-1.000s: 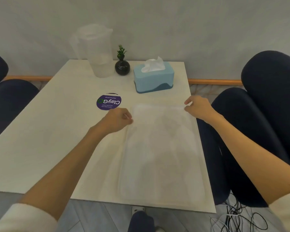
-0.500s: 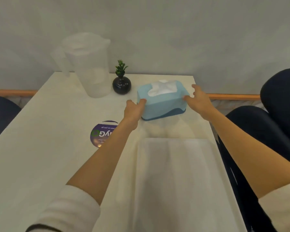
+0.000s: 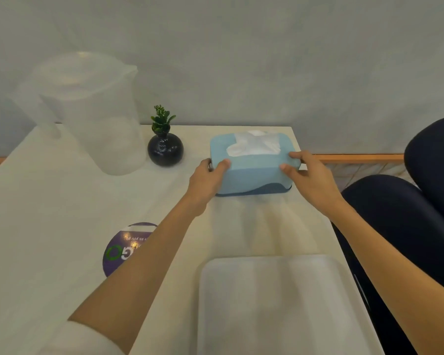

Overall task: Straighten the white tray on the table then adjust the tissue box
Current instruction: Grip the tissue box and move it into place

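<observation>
Nearest to you, the white tray (image 3: 274,306) lies flat on the pale surface (image 3: 49,213), close to its right edge, with its long sides running roughly parallel to that edge; its near end runs out of the bottom of the view. Your two forearms reach forward past it, one on each side, white sleeve cuffs (image 3: 80,339) showing at the lower corners. Left of the tray, partly hidden under your left forearm, a round purple sticker (image 3: 124,248) with a green ring and white lettering sits on the surface.

Beyond the tray, across a bare strip of surface, the light blue tissue box (image 3: 251,175) with a darker blue base stands near the far right corner, a white tissue (image 3: 254,146) puffing out of its top slot. Your left hand (image 3: 207,181) grips the box's left end, thumb on the top front corner and the fingers wrapped around the side. Your right hand (image 3: 310,178) grips the right end, thumb on the front face and the fingers curled over the top edge. Both hands are touching the box, which rests on the surface.

Just left of the box stands a small round black vase (image 3: 165,149) holding a green sprig. Further left is a tall translucent plastic pitcher (image 3: 92,116) with a lid. Dark blue chairs (image 3: 408,221) sit off the right edge of the surface, and a plain grey wall (image 3: 267,60) closes the back.
</observation>
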Demonstrator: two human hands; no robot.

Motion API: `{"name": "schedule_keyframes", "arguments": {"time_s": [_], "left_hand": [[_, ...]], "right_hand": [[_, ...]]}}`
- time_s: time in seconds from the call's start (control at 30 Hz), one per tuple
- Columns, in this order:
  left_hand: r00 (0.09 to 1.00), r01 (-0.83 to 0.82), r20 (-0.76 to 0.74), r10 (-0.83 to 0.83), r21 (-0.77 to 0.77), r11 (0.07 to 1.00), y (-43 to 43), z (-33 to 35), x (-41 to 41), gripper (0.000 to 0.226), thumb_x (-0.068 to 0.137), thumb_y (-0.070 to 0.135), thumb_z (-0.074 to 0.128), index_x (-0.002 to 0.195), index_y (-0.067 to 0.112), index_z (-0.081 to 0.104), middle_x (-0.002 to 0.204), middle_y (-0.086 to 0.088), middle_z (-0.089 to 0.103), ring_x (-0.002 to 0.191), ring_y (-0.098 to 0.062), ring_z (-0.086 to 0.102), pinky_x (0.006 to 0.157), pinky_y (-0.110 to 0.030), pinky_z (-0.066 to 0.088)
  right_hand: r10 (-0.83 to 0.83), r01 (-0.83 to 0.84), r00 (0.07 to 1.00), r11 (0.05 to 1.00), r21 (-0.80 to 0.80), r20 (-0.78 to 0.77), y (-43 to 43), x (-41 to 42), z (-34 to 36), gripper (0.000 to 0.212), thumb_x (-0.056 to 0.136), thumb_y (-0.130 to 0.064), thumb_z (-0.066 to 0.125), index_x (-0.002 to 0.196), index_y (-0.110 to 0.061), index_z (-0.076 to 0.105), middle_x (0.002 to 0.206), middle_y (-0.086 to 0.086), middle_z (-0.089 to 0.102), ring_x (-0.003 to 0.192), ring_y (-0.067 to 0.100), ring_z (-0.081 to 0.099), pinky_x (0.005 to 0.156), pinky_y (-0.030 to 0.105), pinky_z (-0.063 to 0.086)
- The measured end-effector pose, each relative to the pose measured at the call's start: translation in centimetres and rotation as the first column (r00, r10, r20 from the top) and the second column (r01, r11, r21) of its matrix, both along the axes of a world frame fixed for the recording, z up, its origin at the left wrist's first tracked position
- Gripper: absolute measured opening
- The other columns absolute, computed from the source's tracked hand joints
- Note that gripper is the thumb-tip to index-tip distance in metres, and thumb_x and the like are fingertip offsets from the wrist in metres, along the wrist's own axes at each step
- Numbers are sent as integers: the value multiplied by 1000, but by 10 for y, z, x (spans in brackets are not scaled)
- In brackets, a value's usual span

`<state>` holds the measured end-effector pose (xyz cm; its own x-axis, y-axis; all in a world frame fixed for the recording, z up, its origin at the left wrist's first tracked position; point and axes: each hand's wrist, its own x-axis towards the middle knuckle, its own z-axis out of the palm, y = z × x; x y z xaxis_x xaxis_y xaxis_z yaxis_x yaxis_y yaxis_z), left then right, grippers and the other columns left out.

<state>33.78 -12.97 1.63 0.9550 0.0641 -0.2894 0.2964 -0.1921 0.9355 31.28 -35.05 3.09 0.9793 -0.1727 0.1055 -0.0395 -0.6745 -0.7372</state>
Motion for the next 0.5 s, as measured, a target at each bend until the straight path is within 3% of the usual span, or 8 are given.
{"name": "schedule_keyframes", "arguments": {"time_s": [0.13,0.37,0.5], "left_hand": [[1000,21,-7,-21,-10,1000,-9,2,25,52,91,47,50,133,17,46,123,-3,56,112,-25,55,99,-46,50],[995,98,-5,-98,2,995,-18,5,66,51,91,51,48,128,16,47,125,-8,57,112,-28,55,100,-48,49],[995,98,-21,-99,-35,995,-20,7,87,50,93,47,48,130,14,47,123,-8,56,109,-27,53,97,-46,50]], "right_hand": [[-39,39,999,999,27,-14,-5,20,-1,45,92,-41,54,130,-18,47,123,11,58,103,29,61,67,27,49],[-35,36,999,999,39,-24,-12,59,2,47,94,-37,52,133,-12,46,129,14,55,103,25,53,75,31,45],[-44,44,998,999,22,-36,-12,79,3,47,95,-36,51,134,-10,46,132,15,52,114,31,52,76,31,40]]}}
